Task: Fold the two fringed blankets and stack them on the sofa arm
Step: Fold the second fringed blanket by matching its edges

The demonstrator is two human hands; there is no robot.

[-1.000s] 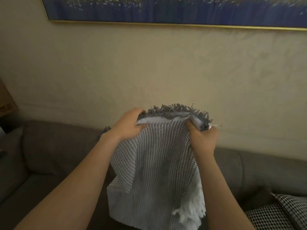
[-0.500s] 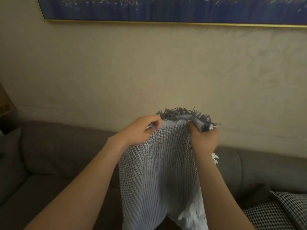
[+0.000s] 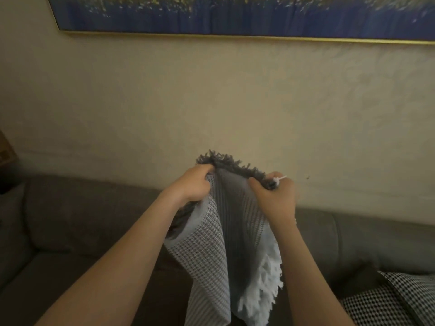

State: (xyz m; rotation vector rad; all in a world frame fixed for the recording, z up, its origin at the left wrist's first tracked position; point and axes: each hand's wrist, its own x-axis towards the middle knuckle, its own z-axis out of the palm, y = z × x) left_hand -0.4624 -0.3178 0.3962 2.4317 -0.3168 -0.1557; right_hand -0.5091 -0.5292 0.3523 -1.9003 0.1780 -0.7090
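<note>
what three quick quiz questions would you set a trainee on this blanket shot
1. True or false: the left hand and the right hand both grip the top edge of the blanket.
2. The fringe hanging low beside the right forearm is: A white, B red, C green.
3. What lies on the sofa at the lower right of the view?
Key: 1 true. 2 A. 3 a black-and-white checked cushion.
</note>
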